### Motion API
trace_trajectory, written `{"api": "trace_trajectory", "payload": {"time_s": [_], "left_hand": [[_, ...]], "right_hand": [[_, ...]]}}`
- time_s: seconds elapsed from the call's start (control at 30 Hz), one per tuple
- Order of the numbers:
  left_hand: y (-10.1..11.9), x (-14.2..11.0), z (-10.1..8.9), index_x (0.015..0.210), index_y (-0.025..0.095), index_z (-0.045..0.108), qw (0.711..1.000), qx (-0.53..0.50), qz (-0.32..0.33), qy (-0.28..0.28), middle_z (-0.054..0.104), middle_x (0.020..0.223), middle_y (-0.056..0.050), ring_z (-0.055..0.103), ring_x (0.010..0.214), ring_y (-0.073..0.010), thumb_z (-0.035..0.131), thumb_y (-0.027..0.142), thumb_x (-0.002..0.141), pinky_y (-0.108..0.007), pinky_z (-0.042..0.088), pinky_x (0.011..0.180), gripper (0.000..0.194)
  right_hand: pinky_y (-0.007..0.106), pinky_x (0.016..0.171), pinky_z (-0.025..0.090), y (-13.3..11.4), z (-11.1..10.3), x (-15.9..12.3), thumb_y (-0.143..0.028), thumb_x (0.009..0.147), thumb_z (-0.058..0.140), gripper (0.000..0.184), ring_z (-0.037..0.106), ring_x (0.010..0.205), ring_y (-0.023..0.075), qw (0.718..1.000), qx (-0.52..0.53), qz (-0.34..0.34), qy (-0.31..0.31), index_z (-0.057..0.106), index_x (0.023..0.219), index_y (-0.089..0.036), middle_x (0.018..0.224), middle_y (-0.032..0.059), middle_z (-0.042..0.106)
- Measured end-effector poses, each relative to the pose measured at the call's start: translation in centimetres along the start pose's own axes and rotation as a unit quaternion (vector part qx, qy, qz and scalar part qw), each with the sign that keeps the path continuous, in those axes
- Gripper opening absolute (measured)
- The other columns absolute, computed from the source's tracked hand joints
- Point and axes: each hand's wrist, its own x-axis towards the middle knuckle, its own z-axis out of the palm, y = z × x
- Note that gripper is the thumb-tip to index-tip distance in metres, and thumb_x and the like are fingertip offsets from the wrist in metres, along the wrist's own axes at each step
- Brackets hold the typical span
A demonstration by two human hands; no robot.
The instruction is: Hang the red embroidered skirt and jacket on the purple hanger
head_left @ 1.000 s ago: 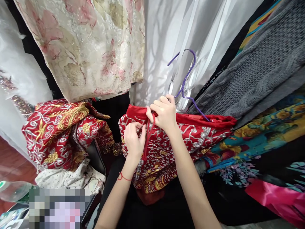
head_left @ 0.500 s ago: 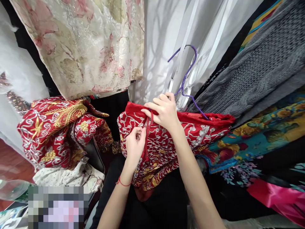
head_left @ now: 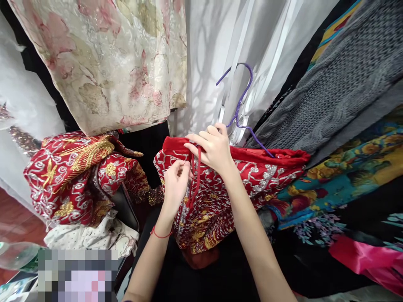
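Right hand (head_left: 213, 147), fingers bent and slightly spread, is gripping the waistband (head_left: 174, 144) of the red embroidered garment (head_left: 214, 205), which is draping at centre, below a purple hanger (head_left: 237, 116); left hand (head_left: 175, 182) is curling its fingers towards the thumb at the garment's front, though whether it is pinching anything cannot be told; a red cord (head_left: 198, 170) is hanging between the hands

Small gap btwn red garment (head_left: 214, 199) & bunched red cloth (head_left: 74, 180); purple hanger (head_left: 237, 117) blocks beyond R hand (head_left: 211, 149).
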Motion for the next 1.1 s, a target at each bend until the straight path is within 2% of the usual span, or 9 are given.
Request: {"api": "trace_trajectory", "payload": {"time_s": [0.13,0.27,0.37,0.5,0.7,0.8,0.93,1.1], "left_hand": [[-0.2,-0.2,-0.1,0.076,0.019,0.058,0.999,-0.025,-0.035,-0.011,0.056,0.055,0.004,0.051,0.051,-0.0106,0.052,0.040,0.093,-0.023,0.041,0.056,0.027],[-0.4,-0.8,-1.0,0.070,0.019,0.057,0.997,0.014,-0.058,-0.054,0.057,0.050,0.003,0.050,0.048,-0.0108,0.049,0.035,0.092,-0.024,0.041,0.058,0.028],[-0.3,-0.7,-1.6,0.066,0.018,0.059,0.994,0.007,-0.053,-0.092,0.064,0.058,0.000,0.059,0.057,-0.0128,0.050,0.033,0.089,-0.025,0.044,0.063,0.029],[0.5,0.1,-1.4,0.071,0.018,0.063,0.995,-0.015,-0.031,-0.093,0.065,0.060,-0.001,0.061,0.062,-0.0135,0.054,0.031,0.087,-0.024,0.043,0.061,0.023],[3.0,1.3,0.5,0.067,0.018,0.053,0.998,-0.023,0.033,-0.040,0.055,0.057,0.004,0.047,0.052,-0.0082,0.054,0.032,0.091,-0.022,0.037,0.056,0.028],[3.2,1.1,0.7,0.070,0.019,0.051,0.997,-0.010,0.061,-0.040,0.054,0.059,0.004,0.046,0.052,-0.0081,0.051,0.035,0.095,-0.022,0.037,0.055,0.030],[1.3,-0.1,-0.4,0.075,0.020,0.052,0.994,0.062,0.059,-0.061,0.053,0.059,0.005,0.045,0.051,-0.0085,0.048,0.038,0.097,-0.023,0.038,0.056,0.030],[-1.6,-1.9,-0.7,0.088,0.020,0.059,0.985,0.153,0.056,0.048,0.061,0.075,0.001,0.056,0.065,-0.0113,0.062,0.038,0.089,-0.023,0.044,0.063,0.019]], "right_hand": [[0.036,0.089,0.029,0.1,-0.1,0.0,-0.038,0.103,0.045,0.034,0.044,0.073,0.0165,1.000,-0.009,-0.003,-0.012,0.073,0.092,-0.023,0.069,-0.0008,0.065],[0.036,0.088,0.030,-0.1,0.4,0.0,-0.029,0.102,0.044,0.035,0.042,0.071,0.0164,0.999,-0.024,0.001,0.032,0.070,0.080,-0.021,0.066,-0.0012,0.064],[0.036,0.088,0.031,-0.3,0.8,0.0,-0.027,0.100,0.044,0.035,0.042,0.070,0.0166,0.999,-0.026,0.011,0.046,0.068,0.074,-0.022,0.063,-0.0013,0.062],[0.037,0.087,0.032,-0.3,0.8,0.0,-0.026,0.099,0.044,0.034,0.041,0.070,0.0171,0.999,-0.012,0.025,0.030,0.067,0.074,-0.022,0.062,-0.0008,0.060],[0.037,0.087,0.032,0.0,0.4,-0.1,-0.024,0.098,0.045,0.033,0.040,0.068,0.0166,0.999,0.000,0.028,0.040,0.066,0.073,-0.022,0.063,-0.0012,0.061],[0.037,0.088,0.032,0.0,0.2,-0.1,-0.025,0.099,0.045,0.033,0.039,0.068,0.0164,0.998,0.016,0.034,0.043,0.066,0.074,-0.021,0.062,-0.0012,0.061],[0.038,0.089,0.032,-0.2,0.6,0.0,-0.028,0.098,0.044,0.034,0.039,0.069,0.0169,0.999,0.014,0.031,0.038,0.066,0.073,-0.022,0.063,-0.0009,0.059],[0.037,0.089,0.033,-0.5,1.1,0.0,-0.028,0.099,0.044,0.035,0.041,0.070,0.0170,0.998,0.000,0.031,0.051,0.064,0.071,-0.022,0.062,-0.0011,0.059]]}}
